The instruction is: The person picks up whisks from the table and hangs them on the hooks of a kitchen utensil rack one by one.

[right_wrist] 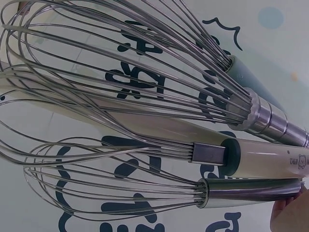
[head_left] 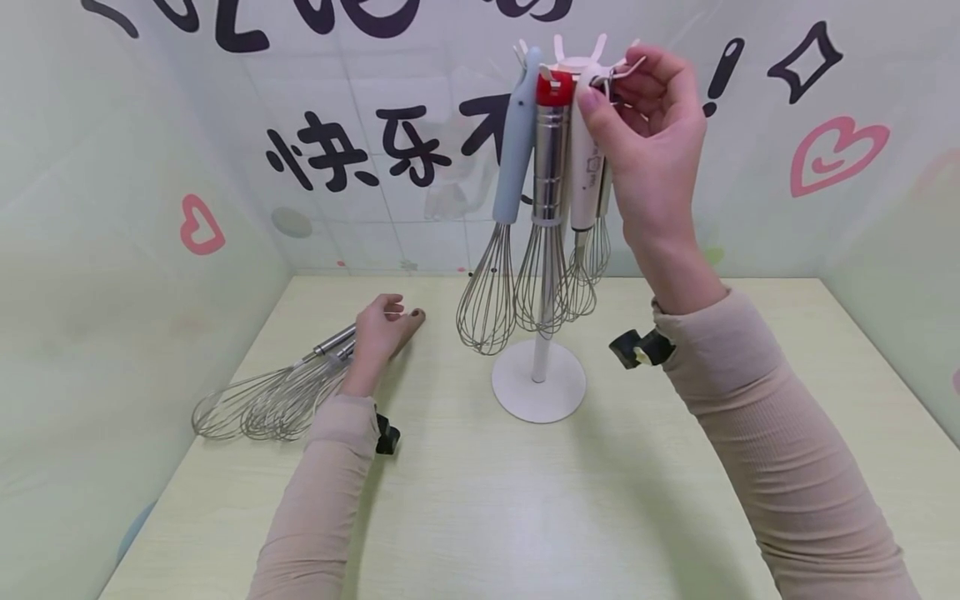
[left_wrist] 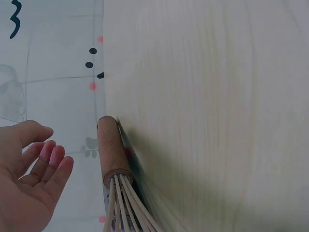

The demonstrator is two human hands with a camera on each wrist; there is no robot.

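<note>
A white rack [head_left: 538, 400] with hooks around its top holds several hanging whisks. My right hand [head_left: 660, 142] is up at a hook on its right side, thumb and fingers pinching the top end of a steel-handled whisk [right_wrist: 251, 192]. This whisk hangs partly behind a cream-handled whisk [head_left: 588, 167], which my thumb overlaps in the head view. A red-topped steel whisk [head_left: 551, 158] and a light-blue whisk [head_left: 516, 142] hang to the left. Beside a wooden-handled whisk [left_wrist: 115, 150] on the table, my left hand [head_left: 378, 337] has loosely bent fingers and holds nothing.
Other steel whisks [head_left: 277, 404] lie in a pile on the left of the pale wooden table [head_left: 480, 517], under my left wrist. A printed sheet [head_left: 420, 242] with lettering and hearts stands behind the table and along both sides.
</note>
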